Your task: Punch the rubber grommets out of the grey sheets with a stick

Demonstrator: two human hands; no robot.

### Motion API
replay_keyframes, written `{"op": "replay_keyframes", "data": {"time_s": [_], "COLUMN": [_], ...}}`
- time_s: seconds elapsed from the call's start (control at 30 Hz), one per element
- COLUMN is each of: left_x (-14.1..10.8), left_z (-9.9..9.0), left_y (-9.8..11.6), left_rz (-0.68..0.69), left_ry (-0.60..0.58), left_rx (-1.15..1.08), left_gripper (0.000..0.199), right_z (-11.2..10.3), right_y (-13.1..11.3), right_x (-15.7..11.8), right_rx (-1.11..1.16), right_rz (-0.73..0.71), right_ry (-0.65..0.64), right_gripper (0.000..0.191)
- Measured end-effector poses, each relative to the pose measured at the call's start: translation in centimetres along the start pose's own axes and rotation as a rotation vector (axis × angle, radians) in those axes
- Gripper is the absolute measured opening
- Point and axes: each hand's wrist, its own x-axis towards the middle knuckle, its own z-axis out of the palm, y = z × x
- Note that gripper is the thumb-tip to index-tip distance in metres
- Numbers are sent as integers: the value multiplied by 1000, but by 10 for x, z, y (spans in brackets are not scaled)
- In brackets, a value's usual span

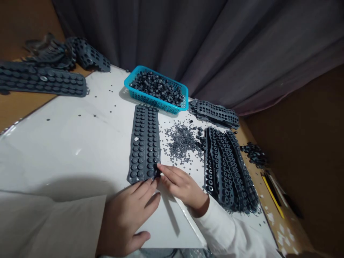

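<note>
A dark grey moulded rubber sheet (145, 136) with rows of round raised studs lies lengthwise in front of me on the white board. My left hand (131, 215) rests at its near edge, fingers stretched out and thumb apart, the fingertips touching the edge. At the near right corner, my right hand (182, 184) has its index finger and thumb closed on the sheet's edge. What exactly lies between those fingertips is partly hidden. Right of the sheet is a scattered pile of small grey discs (182, 141).
A blue plastic basket (156, 100) full of small dark rubber pieces stands behind the sheet. Stacked sheets with holes (228, 168) lie right, more (215, 113) behind them. Other sheets (43, 80) sit far left. A yellow-handled tool (272, 195) lies at the right edge.
</note>
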Motion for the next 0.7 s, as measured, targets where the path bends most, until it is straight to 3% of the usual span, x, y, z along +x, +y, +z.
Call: {"op": "replay_keyframes", "data": {"time_s": [0.13, 0.23, 0.43, 0.7], "left_x": [2, 3, 3, 3], "left_z": [-3, -3, 0, 0], "left_y": [0, 0, -5, -11], "left_rz": [-8, 3, 37, 107], "left_ry": [-21, -50, -103, -124], "left_rx": [-34, -9, 13, -48], "left_gripper": [61, 62, 62, 65], "right_z": [-3, -4, -3, 0], "right_y": [2, -2, -10, -1], "right_x": [-1, 3, 13, 11], "right_rx": [82, 165, 394, 293], "right_rz": [204, 214, 202, 131], "right_ry": [188, 262, 144, 58], "right_gripper": [25, 16, 9, 11]}}
